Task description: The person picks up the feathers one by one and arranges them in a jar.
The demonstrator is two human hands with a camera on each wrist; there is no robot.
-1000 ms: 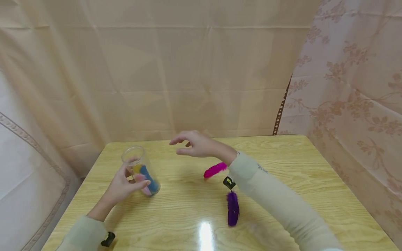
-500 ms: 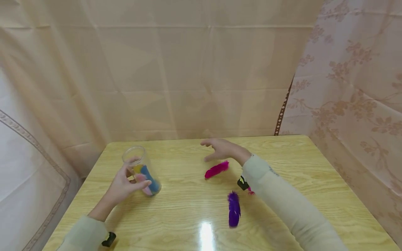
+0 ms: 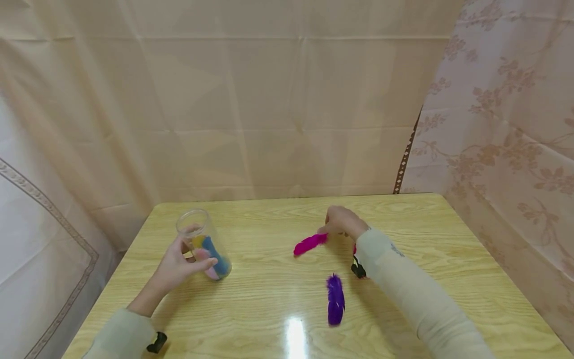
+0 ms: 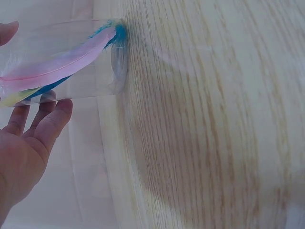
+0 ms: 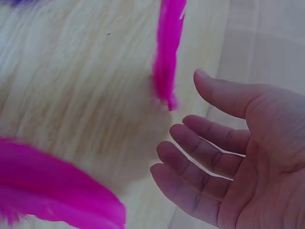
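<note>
My left hand (image 3: 172,264) grips a clear cylindrical container (image 3: 194,217) around its side, thumb and fingers on opposite walls. Its base meets the tabletop. Inside lie a pink feather (image 4: 59,67), a blue feather (image 3: 210,249) and a yellow feather (image 3: 197,242). My right hand (image 3: 344,221) hovers low over the table by the top end of a magenta feather (image 3: 311,244). In the right wrist view its fingers (image 5: 190,188) are loosely bent and apart from the feathers. Another magenta feather (image 5: 57,186) lies beneath the right wrist, mostly hidden by the sleeve in the head view.
A purple feather (image 3: 335,300) lies nearer the front of the wood-grain table (image 3: 251,319). Beige curtain cloth (image 3: 269,99) hangs behind the table's back edge, and patterned cloth (image 3: 506,149) hangs on the right. Black wrist straps show on both sleeves.
My right hand has moved right and down from near the back middle to the magenta feather's end, uncovering more of that feather. The left hand and container stay in place.
</note>
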